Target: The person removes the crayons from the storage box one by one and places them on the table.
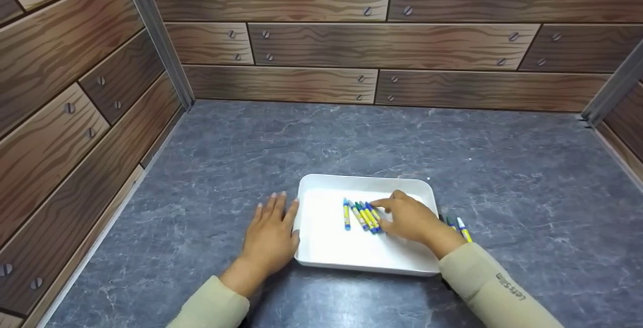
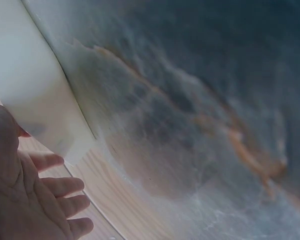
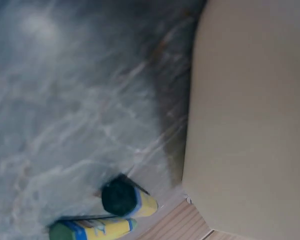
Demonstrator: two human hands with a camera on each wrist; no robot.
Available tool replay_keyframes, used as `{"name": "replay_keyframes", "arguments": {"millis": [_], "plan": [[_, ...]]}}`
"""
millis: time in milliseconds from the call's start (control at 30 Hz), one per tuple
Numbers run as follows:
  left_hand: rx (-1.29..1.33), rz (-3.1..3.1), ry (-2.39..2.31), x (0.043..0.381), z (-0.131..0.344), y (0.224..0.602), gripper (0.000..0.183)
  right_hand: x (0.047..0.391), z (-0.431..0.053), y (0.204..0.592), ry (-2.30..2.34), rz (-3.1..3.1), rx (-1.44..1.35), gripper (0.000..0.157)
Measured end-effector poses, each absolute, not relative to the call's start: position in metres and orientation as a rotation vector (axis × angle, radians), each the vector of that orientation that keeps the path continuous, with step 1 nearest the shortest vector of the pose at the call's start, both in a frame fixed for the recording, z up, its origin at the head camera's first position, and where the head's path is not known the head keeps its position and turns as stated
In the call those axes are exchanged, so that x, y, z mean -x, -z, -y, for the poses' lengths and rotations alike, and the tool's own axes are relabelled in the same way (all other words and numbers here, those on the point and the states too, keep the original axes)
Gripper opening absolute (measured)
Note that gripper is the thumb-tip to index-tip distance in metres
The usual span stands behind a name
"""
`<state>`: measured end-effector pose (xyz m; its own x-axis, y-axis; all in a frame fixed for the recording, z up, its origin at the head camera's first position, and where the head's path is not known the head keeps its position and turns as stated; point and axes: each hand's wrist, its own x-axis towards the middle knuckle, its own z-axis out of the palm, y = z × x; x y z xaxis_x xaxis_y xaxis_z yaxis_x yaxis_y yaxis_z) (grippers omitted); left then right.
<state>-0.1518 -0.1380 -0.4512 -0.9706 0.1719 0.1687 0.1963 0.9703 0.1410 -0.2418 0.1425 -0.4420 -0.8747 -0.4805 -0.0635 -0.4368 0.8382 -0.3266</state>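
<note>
1. Wood-print panels wall in a grey marbled table, where a shallow white tray sits before me.
2. My left hand lies spread on the table, palm down, thumb side against the tray's left wall; it grips nothing.
3. My right hand reaches inside the tray, forefinger and thumb at the rightmost crayon. I cannot tell whether they pinch it or merely touch it.
4. That crayon closes a slanting row of crayons; a blue-ended crayon stands a little apart on the left.
5. Round barrels on a smooth floor could roll: a sideways nudge from my thumb might fan the row out of line.
6. More crayons lie on the table just outside the right wall, close to my right sleeve; dragging that forearm back low could scatter them.
</note>
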Motion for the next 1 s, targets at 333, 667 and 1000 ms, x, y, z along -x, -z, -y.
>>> {"name": "replay_keyframes", "arguments": {"millis": [333,667,1000], "plan": [[0.276,2.971,0.216,0.153,0.137,0.45,0.058,0.241,-0.141,0.443,0.6,-2.832,0.731,0.049],[0.281,2.957,0.215,0.152,0.137,0.451,0.057,0.239,-0.147,0.442,1.023,-2.647,0.581,0.047],[0.289,2.952,0.231,0.152,0.137,0.451,0.057,0.233,-0.153,0.427,1.443,-2.358,0.482,0.048]]}}
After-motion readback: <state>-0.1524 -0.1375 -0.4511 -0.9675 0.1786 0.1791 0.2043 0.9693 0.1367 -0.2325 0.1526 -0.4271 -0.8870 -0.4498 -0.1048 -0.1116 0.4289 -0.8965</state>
